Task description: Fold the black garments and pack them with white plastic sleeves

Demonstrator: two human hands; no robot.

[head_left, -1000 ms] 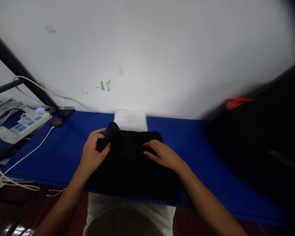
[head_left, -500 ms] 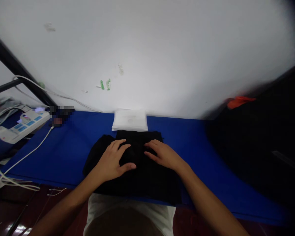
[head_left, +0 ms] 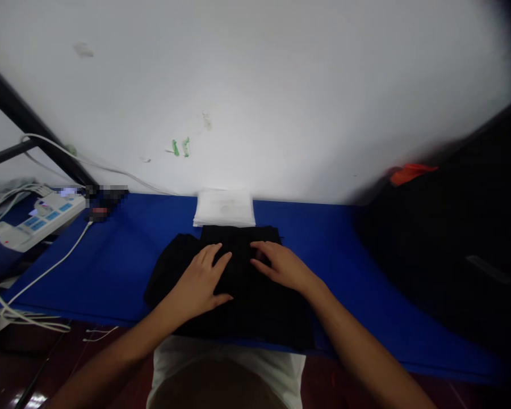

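Observation:
Black folded cloth (head_left: 255, 315), perhaps a garment, lies at the near edge of a blue-covered table (head_left: 332, 250). A bunched black part (head_left: 170, 264) bulges out on its left side. My left hand (head_left: 201, 284) rests over the left half of the cloth, fingers spread and thumb pointing right. On the right half, my right hand (head_left: 283, 266) touches the fabric with its fingers slightly bent and apart. Neither hand holds anything that I can see. Dark fabric hides the fold lines between the hands.
A stack of white sheets (head_left: 224, 209) lies behind the cloth against the white wall (head_left: 281, 102). At left are a power strip (head_left: 46, 218) with white cables (head_left: 46, 278) and a dark blurred object (head_left: 111, 199). A large black shape (head_left: 443, 244) with an orange piece (head_left: 412, 174) fills the right.
My left hand has shifted slightly to the right over the cloth, and its index finger has swung outward. My right hand has hardly moved. The camera view has shifted a little.

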